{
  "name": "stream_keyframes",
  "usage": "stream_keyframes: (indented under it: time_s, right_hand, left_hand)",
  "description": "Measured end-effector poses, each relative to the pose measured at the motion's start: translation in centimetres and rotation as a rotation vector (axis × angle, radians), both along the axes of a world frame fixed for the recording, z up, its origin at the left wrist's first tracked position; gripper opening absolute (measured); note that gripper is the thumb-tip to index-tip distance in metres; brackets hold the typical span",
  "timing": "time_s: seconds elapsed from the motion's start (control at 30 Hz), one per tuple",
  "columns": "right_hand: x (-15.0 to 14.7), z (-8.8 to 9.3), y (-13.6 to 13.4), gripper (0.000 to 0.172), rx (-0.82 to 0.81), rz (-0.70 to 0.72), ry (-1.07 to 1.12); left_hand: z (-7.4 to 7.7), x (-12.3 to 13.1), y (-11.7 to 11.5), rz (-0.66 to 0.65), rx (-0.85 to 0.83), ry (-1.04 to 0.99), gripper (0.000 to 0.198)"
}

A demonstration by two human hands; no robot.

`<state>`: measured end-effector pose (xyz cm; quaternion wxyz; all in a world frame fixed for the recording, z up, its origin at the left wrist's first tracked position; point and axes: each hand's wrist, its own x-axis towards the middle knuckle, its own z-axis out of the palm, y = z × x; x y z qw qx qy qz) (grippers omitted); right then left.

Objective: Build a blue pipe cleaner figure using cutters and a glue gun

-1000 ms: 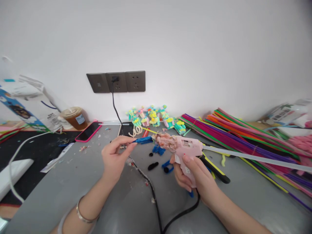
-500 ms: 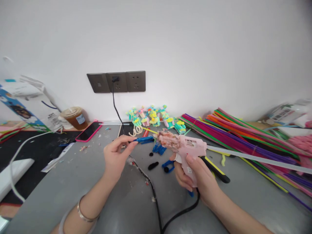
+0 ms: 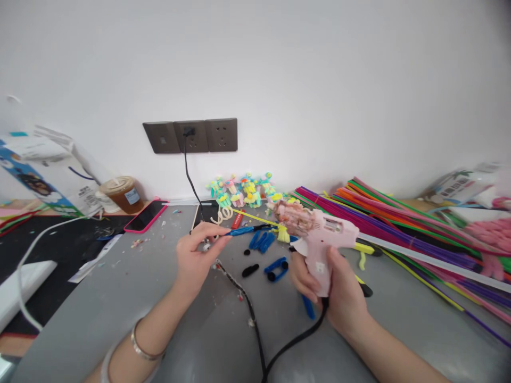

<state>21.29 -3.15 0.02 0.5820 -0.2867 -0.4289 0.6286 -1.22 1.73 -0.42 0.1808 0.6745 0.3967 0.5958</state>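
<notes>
Between thumb and fingers, my left hand (image 3: 195, 260) pinches a blue pipe-cleaner piece (image 3: 241, 231) whose far end looks black. My right hand (image 3: 341, 290) is wrapped round the handle of a pink hot glue gun (image 3: 328, 234). Its nozzle, crusted with glue, points left, near the tip of the blue piece; whether they touch I cannot tell. A clear glue stick (image 3: 419, 258) sticks out of its back. On the grey table below lie short blue pieces (image 3: 261, 241), a blue loop with black discs (image 3: 276, 269) and a black oval (image 3: 250, 270).
Colourful small figures (image 3: 249, 189) stand by the wall. Bundled pipe cleaners (image 3: 399, 229) spread over the right side. A pink-cased phone (image 3: 146, 215) and a drink cup (image 3: 122, 194) are at the back left. The gun's black cord (image 3: 255, 319) crosses the table toward me.
The glue gun has moved right, away from the blue piece, showing more of its black end. My left hand has shifted slightly right.
</notes>
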Motion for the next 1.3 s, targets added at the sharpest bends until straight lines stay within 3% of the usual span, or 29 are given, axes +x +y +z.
stream_keyframes:
  time_s: [0.17,0.37,0.53,0.7,0.87,1.0,1.13,1.2,1.3]
  right_hand:
    - [-0.5,1.8,0.8,0.043,0.055,-0.140,0.034]
    - [-2.4,5.0,1.1,0.037,0.038,-0.057,-0.072]
    - [-3.7,6.3,0.9,0.034,0.066,-0.103,-0.088]
    - [-3.6,5.7,0.5,0.032,0.103,-0.236,-0.064]
    - [-3.0,4.3,1.6,0.038,0.024,-0.274,-0.034]
    - [-2.7,3.3,2.5,0.039,-0.027,-0.313,0.006]
    - [-2.4,2.8,2.6,0.037,0.043,-0.384,0.059]
    - [-2.4,2.8,2.6,0.036,0.107,-0.403,0.059]
    - [-2.6,2.6,2.4,0.034,0.143,-0.323,-0.019]
  left_hand:
    - [-0.2,0.1,0.0,-0.008,0.051,0.050,0.004]
    - [0.0,0.3,-0.7,-0.023,0.156,0.152,0.006]
    - [0.2,-0.8,0.2,0.197,0.095,-0.033,0.007]
    - [0.3,-2.0,1.9,0.263,-0.122,-0.356,0.017]
    - [0.8,-2.1,2.1,0.230,-0.124,-0.610,0.021]
    - [1.4,-2.5,2.1,0.288,-0.088,-0.559,0.021]
    - [1.4,-3.4,2.6,0.350,-0.077,-0.426,0.020]
    - [1.4,-3.7,2.8,0.362,-0.068,-0.434,0.019]
    - [1.5,-3.8,3.0,0.367,-0.054,-0.534,0.020]
